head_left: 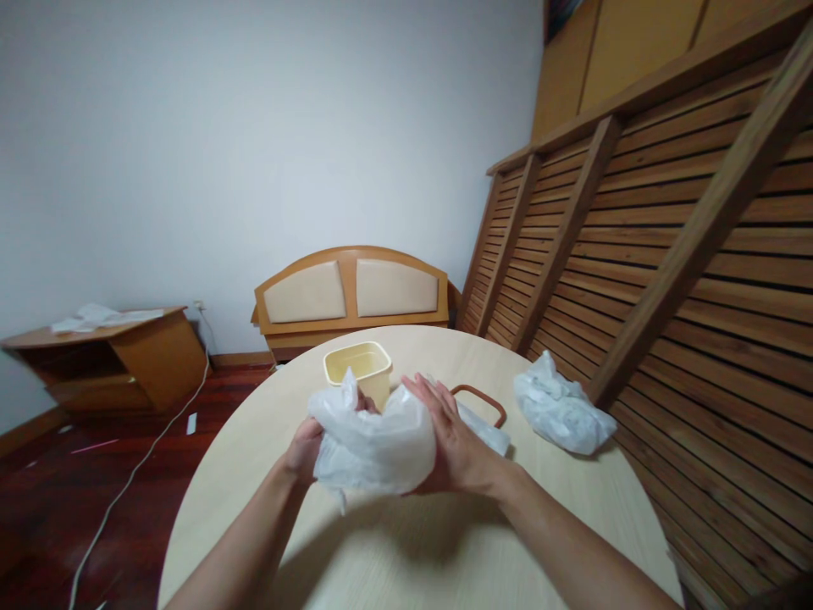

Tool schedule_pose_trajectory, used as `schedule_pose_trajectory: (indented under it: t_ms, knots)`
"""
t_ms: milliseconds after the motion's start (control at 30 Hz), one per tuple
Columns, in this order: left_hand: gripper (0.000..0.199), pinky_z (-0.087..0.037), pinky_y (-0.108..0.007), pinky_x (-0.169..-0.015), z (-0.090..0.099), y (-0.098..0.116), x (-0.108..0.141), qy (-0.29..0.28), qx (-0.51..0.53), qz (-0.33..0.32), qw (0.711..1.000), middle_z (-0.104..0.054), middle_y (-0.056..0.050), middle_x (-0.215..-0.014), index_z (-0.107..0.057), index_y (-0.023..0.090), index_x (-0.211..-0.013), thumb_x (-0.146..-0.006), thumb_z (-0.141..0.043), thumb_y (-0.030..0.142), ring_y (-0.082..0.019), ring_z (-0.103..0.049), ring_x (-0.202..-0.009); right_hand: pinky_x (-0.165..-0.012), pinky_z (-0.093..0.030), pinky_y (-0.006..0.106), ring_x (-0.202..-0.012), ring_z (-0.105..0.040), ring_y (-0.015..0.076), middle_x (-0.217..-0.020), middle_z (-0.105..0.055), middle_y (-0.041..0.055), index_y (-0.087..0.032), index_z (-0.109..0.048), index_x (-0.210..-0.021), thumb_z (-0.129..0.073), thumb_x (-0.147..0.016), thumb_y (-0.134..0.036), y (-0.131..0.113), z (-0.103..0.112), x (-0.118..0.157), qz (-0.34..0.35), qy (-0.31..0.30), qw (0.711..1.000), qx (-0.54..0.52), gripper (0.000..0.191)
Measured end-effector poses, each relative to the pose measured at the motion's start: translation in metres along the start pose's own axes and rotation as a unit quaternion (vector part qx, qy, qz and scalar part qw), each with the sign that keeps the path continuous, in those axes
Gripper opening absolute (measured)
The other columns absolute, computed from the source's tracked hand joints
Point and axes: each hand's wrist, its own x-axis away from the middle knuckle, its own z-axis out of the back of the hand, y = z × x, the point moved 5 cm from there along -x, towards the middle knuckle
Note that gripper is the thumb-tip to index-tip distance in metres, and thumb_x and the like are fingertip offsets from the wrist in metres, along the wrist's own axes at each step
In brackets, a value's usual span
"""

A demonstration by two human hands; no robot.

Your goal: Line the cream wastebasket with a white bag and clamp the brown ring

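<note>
A crumpled white plastic bag (374,449) is held between my two hands above the round table (254,457). My left hand (305,449) grips its left side, most of the fingers hidden behind the plastic. Against the right side lies my right hand (448,432), its fingers stretched along the bag. Just behind the bag stands a pale yellow open container (374,377), partly covered by it. Behind my right hand are a brown loop-shaped handle or frame (489,396) and a piece of clear plastic (486,432).
Another crumpled white bag (562,407) lies at the table's right edge. A wooden slatted frame (635,254) leans along the right. Beyond the table is a headboard (351,288); a low cabinet (149,360) and a cable (136,466) are at left.
</note>
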Motion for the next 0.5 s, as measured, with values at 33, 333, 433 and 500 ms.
schedule_pose_trajectory:
  t_ms: [33, 333, 433, 500]
  knots:
    - [0.03, -0.057, -0.042, -0.065, -0.007, -0.004, 0.005, -0.057, -0.005, 0.048, 0.997, -0.053, -0.004, -0.057, -0.057, 0.02, -0.065, -0.054, -0.081, 0.034, -0.032, -0.066, -0.075, -0.121, -0.014, 0.062, -0.148, -0.033, 0.037, -0.153, -0.044, 0.0237, -0.014, -0.002, -0.16, -0.086, -0.065, -0.051, -0.003, -0.005, -0.001, 0.006, -0.021, 1.0, -0.012, 0.133]
    - [0.027, -0.044, -0.027, -0.051, -0.017, 0.023, -0.012, -0.013, 0.077, -0.037, 0.996, -0.046, 0.001, -0.06, -0.053, 0.021, -0.071, -0.057, -0.071, 0.036, -0.014, -0.048, -0.053, -0.076, -0.05, 0.032, -0.084, -0.067, 0.0224, -0.09, -0.072, 0.0041, -0.023, -0.066, -0.084, -0.055, -0.069, -0.004, 0.032, 0.021, -0.003, -0.102, -0.024, 0.994, -0.029, 0.027]
    - [0.034, -0.052, -0.031, -0.072, -0.006, 0.035, -0.019, 0.093, 0.059, -0.145, 0.983, -0.063, -0.004, -0.084, -0.062, 0.02, -0.092, -0.06, -0.063, 0.032, -0.021, -0.063, -0.077, -0.068, -0.045, 0.028, -0.08, -0.067, 0.0226, -0.084, -0.072, 0.0006, -0.025, -0.063, -0.092, -0.053, -0.067, -0.003, 0.059, 0.036, 0.006, -0.189, 0.016, 0.982, -0.017, 0.035]
    - [0.046, -0.051, -0.035, -0.088, -0.004, 0.043, -0.016, 0.115, 0.019, -0.237, 0.964, -0.067, -0.008, -0.106, -0.062, 0.021, -0.107, -0.062, -0.061, 0.034, -0.027, -0.064, -0.102, -0.065, -0.043, 0.027, -0.077, -0.068, 0.0237, -0.081, -0.071, -0.0001, -0.026, -0.061, -0.093, -0.052, -0.068, -0.004, 0.072, 0.044, 0.011, -0.231, 0.04, 0.972, 0.006, 0.035]
